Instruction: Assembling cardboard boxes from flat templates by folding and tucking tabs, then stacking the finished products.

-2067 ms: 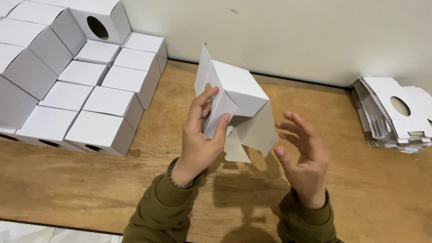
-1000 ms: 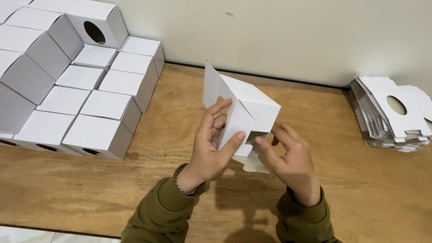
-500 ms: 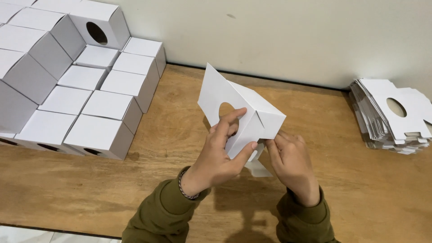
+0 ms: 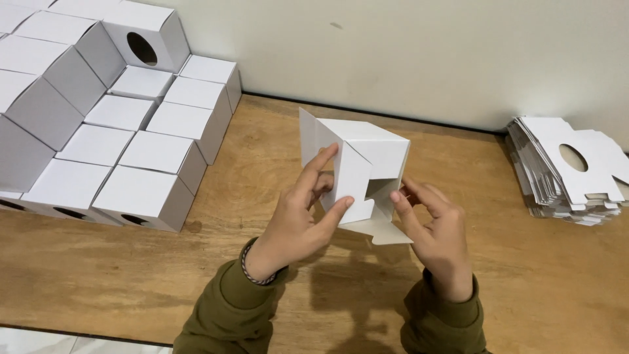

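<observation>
The left hand [image 4: 298, 219] covers part of the white box [image 4: 357, 167], and the box's inside stays dark beyond its open flaps. Left of the box, the stacked finished boxes [image 4: 98, 124] run off the frame's edge. Right of it, the pile of flat blanks [image 4: 567, 170] is cut off too.

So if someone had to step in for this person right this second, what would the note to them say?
Left hand: holds the half-folded white carton above the wooden table, fingers on its side panel.
Right hand: fingers at the carton's open end, by the loose flap.
Done: folded boxes stacked at left.
Left: this carton's end flaps are not closed; flat blanks piled at right.
</observation>
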